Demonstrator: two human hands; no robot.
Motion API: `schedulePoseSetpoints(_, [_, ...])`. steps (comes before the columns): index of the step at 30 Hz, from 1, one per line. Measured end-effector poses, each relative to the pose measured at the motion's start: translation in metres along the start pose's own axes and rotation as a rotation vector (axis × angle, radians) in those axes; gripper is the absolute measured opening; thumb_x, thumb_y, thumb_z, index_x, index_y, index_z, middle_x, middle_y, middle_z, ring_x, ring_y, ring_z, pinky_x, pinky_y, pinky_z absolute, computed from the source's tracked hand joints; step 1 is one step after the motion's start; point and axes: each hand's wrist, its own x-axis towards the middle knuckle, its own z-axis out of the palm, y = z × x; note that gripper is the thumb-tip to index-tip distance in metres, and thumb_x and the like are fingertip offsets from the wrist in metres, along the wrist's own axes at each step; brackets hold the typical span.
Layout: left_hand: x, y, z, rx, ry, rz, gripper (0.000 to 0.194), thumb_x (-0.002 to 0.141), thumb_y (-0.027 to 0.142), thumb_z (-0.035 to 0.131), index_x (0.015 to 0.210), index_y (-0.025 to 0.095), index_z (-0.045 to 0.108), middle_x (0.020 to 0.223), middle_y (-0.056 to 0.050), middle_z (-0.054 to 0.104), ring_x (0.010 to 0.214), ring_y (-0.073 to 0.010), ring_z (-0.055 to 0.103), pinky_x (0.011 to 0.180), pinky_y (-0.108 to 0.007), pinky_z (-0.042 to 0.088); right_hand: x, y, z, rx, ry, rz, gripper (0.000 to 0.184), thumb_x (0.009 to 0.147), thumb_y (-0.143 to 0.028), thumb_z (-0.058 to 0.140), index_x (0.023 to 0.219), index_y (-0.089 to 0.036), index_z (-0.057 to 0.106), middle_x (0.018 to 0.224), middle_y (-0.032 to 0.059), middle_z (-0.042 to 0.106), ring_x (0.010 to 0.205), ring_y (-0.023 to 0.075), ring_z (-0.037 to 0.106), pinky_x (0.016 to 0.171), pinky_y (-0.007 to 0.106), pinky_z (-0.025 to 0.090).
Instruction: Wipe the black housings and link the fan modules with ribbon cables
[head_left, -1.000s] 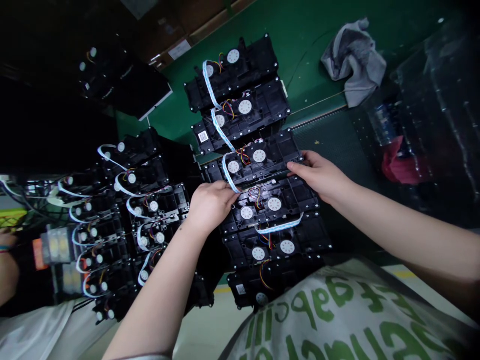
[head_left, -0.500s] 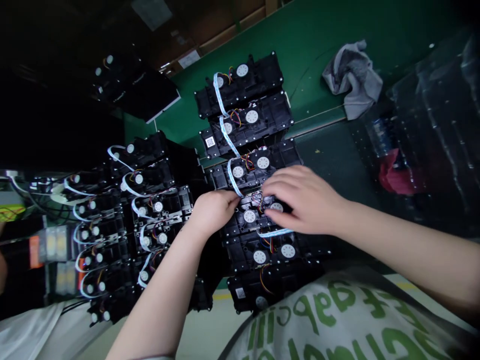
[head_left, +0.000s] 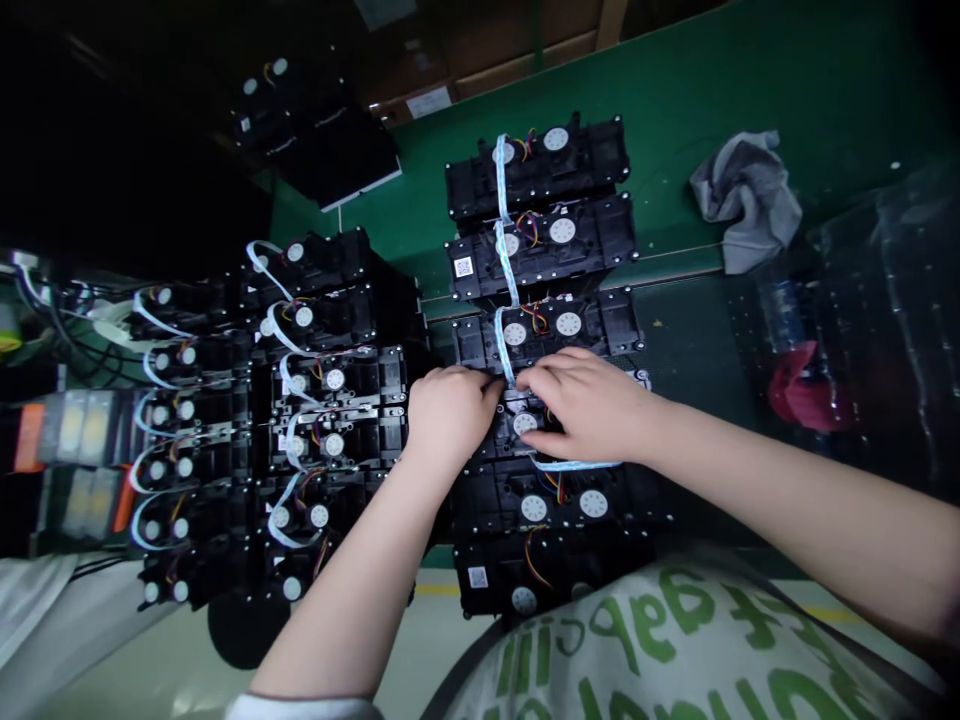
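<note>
A row of black modules with round white discs and coloured wires runs down the bench in front of me. One white-and-blue ribbon cable point(head_left: 503, 345) drops from the third module point(head_left: 592, 320) to the one below it point(head_left: 491, 440). Beside that cable's lower end is my left hand point(head_left: 454, 415), its fingers curled together; whatever they grip is hidden. From the other side my right hand point(head_left: 592, 405) reaches over the same module, fingertips bent down by the cable end, thumb apart over a white disc point(head_left: 525, 425). Another ribbon cable point(head_left: 577, 465) lies sideways just below this hand.
More black modules point(head_left: 341, 380) with looped ribbon cables stand in columns at left. A grey cloth point(head_left: 750, 200) lies on the green bench point(head_left: 667, 110). Clear plastic point(head_left: 862, 270) and a red item point(head_left: 802, 385) are at right. Another person's sleeve point(head_left: 52, 620) shows lower left.
The view has shifted, so the modules sit further right. My right hand has moved closer to the left hand at the ribbon cable's lower end, and now covers one white disc.
</note>
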Motion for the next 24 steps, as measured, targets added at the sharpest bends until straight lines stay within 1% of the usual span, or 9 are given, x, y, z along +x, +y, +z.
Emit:
schedulePoseSetpoints(1, [0.001, 0.001, -0.001, 0.005, -0.015, -0.024, 0.035, 0.079, 0.041, 0.04, 0.073, 0.02, 0.067, 0.075, -0.009, 0.065, 0.07, -0.0255, 0.058, 0.06, -0.035, 0.04, 0.0, 0.0, 0.0, -0.005, -0.004, -0.003, 0.044, 0.072, -0.047, 0.049, 0.1, -0.012, 0.049, 0.089, 0.0101, 0.059, 0.088, 0.0237, 0.052, 0.082, 0.037, 0.034])
schedulePoseSetpoints(3, [0.002, 0.0, 0.0, -0.081, -0.108, -0.083, 0.037, 0.077, 0.043, 0.041, 0.07, 0.019, 0.067, 0.068, -0.009, 0.064, 0.062, -0.0236, 0.057, 0.054, -0.033, 0.038, 0.001, 0.0, 0.001, -0.01, -0.008, -0.01, 0.046, 0.071, -0.048, 0.049, 0.1, -0.012, 0.049, 0.088, 0.0097, 0.059, 0.087, 0.0237, 0.052, 0.082, 0.037, 0.034])
schedulePoseSetpoints(5, [0.005, -0.004, 0.004, -0.302, -0.22, -0.156, 0.038, 0.074, 0.046, 0.044, 0.064, 0.017, 0.067, 0.06, -0.006, 0.062, 0.054, -0.0194, 0.054, 0.049, -0.029, 0.035, 0.001, 0.0, 0.002, -0.009, -0.007, -0.015, 0.048, 0.071, -0.05, 0.049, 0.1, -0.012, 0.049, 0.086, 0.0094, 0.06, 0.087, 0.0236, 0.052, 0.082, 0.037, 0.034])
schedulePoseSetpoints(7, [0.008, -0.009, 0.012, -0.582, -0.297, -0.247, 0.038, 0.068, 0.049, 0.05, 0.061, 0.015, 0.066, 0.054, -0.004, 0.059, 0.05, -0.0149, 0.05, 0.047, -0.026, 0.034, 0.002, 0.001, 0.002, -0.009, -0.005, -0.019, 0.048, 0.071, -0.05, 0.049, 0.1, -0.012, 0.049, 0.086, 0.0097, 0.06, 0.087, 0.0236, 0.052, 0.082, 0.037, 0.034])
schedulePoseSetpoints(9, [0.011, -0.012, 0.018, -0.828, -0.326, -0.347, 0.035, 0.062, 0.048, 0.058, 0.063, 0.014, 0.066, 0.055, -0.002, 0.059, 0.048, -0.0122, 0.049, 0.048, -0.024, 0.036, 0.001, 0.001, 0.002, -0.012, -0.002, -0.023, 0.048, 0.071, -0.051, 0.049, 0.1, -0.012, 0.049, 0.087, 0.0101, 0.06, 0.086, 0.0236, 0.052, 0.081, 0.037, 0.034])
schedulePoseSetpoints(12, [0.013, -0.012, 0.024, -1.039, -0.343, -0.458, 0.027, 0.056, 0.038, 0.064, 0.064, 0.012, 0.065, 0.057, -0.003, 0.061, 0.049, -0.0121, 0.051, 0.05, -0.025, 0.039, 0.001, 0.001, 0.002, -0.023, -0.001, -0.028, 0.049, 0.071, -0.052, 0.049, 0.1, -0.012, 0.049, 0.087, 0.0102, 0.06, 0.086, 0.0238, 0.053, 0.081, 0.037, 0.034])
schedulePoseSetpoints(15, [0.014, -0.008, 0.025, -1.119, -0.339, -0.519, 0.022, 0.053, 0.032, 0.065, 0.061, 0.012, 0.063, 0.056, -0.004, 0.06, 0.049, -0.0135, 0.053, 0.05, -0.026, 0.04, 0.0, 0.001, 0.003, -0.028, 0.0, -0.028, 0.05, 0.072, -0.053, 0.047, 0.101, -0.012, 0.048, 0.087, 0.0103, 0.06, 0.086, 0.0238, 0.053, 0.08, 0.037, 0.034])
schedulePoseSetpoints(18, [0.014, -0.005, 0.026, -1.166, -0.308, -0.549, 0.018, 0.052, 0.027, 0.065, 0.058, 0.012, 0.06, 0.054, -0.003, 0.059, 0.048, -0.0138, 0.053, 0.048, -0.026, 0.04, 0.001, 0.001, 0.002, -0.024, -0.003, -0.03, 0.051, 0.072, -0.054, 0.045, 0.101, -0.012, 0.049, 0.087, 0.0108, 0.06, 0.085, 0.0239, 0.053, 0.08, 0.037, 0.034])
schedulePoseSetpoints(24, [0.014, -0.002, 0.032, -1.109, -0.217, -0.565, 0.011, 0.052, 0.023, 0.06, 0.055, 0.013, 0.058, 0.048, -0.001, 0.055, 0.045, -0.0135, 0.051, 0.045, -0.025, 0.036, 0.003, -0.001, 0.001, -0.045, -0.028, -0.045, 0.055, 0.073, -0.059, 0.039, 0.1, -0.011, 0.049, 0.087, 0.0118, 0.06, 0.083, 0.0247, 0.053, 0.078, 0.037, 0.033])
